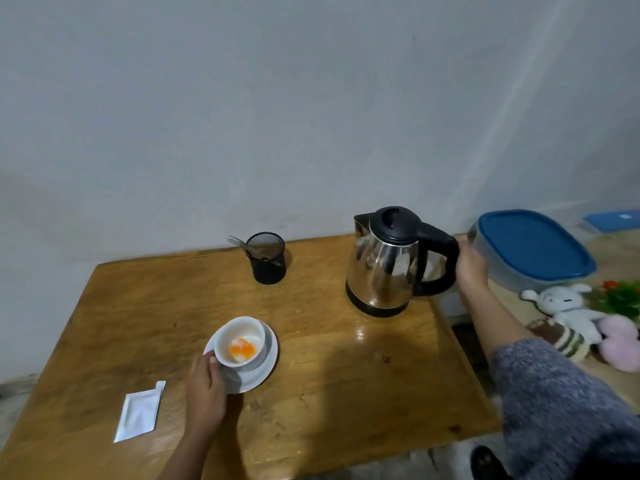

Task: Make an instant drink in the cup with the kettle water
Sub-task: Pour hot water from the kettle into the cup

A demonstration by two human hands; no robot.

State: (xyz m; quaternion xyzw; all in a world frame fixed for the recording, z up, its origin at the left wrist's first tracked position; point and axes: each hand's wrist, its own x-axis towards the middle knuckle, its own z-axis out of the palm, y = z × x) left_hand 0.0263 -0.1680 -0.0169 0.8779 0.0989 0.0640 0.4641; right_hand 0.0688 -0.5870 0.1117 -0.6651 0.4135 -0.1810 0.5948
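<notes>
Head view: wooden table [322, 375] against a plain grey wall [277, 98], surface glossy, scuffed near the front edge. My left hand [205, 393] grips the cup [239, 341] on its saucer [263, 370]. My right hand [469, 268] touches the kettle [384, 261] handle at the right edge; closure indeterminate. Centre unobstructed.
</notes>
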